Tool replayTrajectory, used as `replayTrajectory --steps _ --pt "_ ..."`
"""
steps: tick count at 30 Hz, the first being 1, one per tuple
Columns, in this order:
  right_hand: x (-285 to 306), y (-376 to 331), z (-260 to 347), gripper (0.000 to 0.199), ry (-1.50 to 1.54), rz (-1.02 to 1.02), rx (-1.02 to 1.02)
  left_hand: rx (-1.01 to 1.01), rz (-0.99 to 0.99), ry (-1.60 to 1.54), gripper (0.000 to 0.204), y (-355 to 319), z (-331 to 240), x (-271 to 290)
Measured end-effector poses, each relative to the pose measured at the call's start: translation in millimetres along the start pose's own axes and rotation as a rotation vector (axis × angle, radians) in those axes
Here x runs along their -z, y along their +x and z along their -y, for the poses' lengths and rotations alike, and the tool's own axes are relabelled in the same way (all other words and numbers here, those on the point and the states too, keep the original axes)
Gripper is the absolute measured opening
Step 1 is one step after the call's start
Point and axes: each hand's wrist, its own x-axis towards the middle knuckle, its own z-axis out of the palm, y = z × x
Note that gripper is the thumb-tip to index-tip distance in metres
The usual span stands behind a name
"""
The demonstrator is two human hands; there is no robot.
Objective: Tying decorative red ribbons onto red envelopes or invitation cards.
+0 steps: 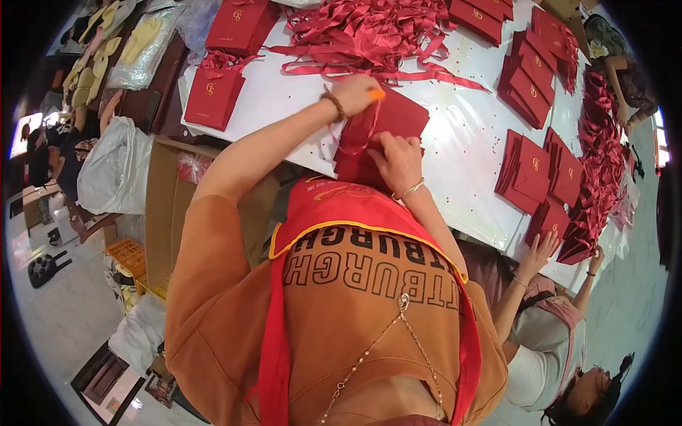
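Note:
A dark red paper bag (398, 117) lies flat at the near edge of the white table (455, 142). My left hand (357, 92), with an orange cap on one fingertip and a brown bead bracelet on the wrist, pinches a red ribbon (359, 131) that loops down from the bag's top. My right hand (398, 160), wearing a thin bracelet, presses on the lower part of the same bag and touches the ribbon.
A heap of loose red ribbons (369, 32) lies at the back of the table. Stacks of red bags (533, 78) stand right and left (213, 96). A co-worker's hand (541, 248) rests on bags at the right. A cardboard box (165, 206) sits left of me.

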Motion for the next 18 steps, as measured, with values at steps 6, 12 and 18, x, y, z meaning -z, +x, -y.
replayTrajectory --steps 6,12,18 --pt "-9 11 -30 0.030 0.092 0.120 -0.351 0.452 -0.202 0.300 0.033 -30 30 32" --pt "-20 16 -54 0.031 0.236 0.124 -0.386 0.359 -0.289 0.513 0.023 -48 40 5" --pt "-17 30 -52 0.029 0.370 0.215 -0.400 0.126 -0.339 -0.712 0.004 -36 -19 7"
